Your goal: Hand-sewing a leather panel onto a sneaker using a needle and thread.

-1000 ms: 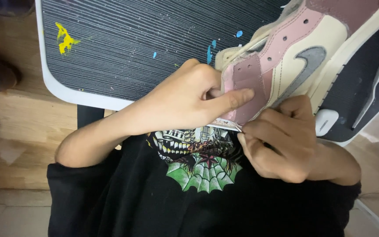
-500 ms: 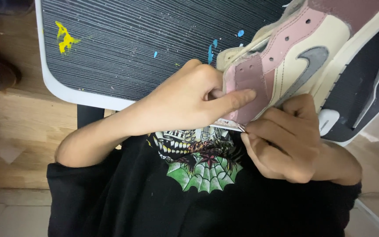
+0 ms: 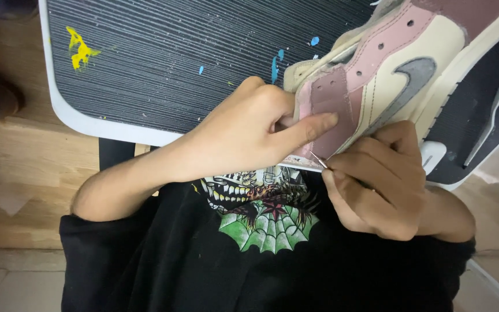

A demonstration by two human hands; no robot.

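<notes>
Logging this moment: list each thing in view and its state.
Left hand: presses the pink panel flat.
Right hand: pinches a needle.
Needle: tip at the panel's lower edge.
Pink panel: loose against the sneaker.
Sneaker: tilted on the mat.
Mat: paint-flecked.
Brush: lying untouched.

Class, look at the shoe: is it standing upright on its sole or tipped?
Tipped. The shoe lies slanted with its side facing up, pressed by the left hand, while the right hand holds a needle.
</notes>
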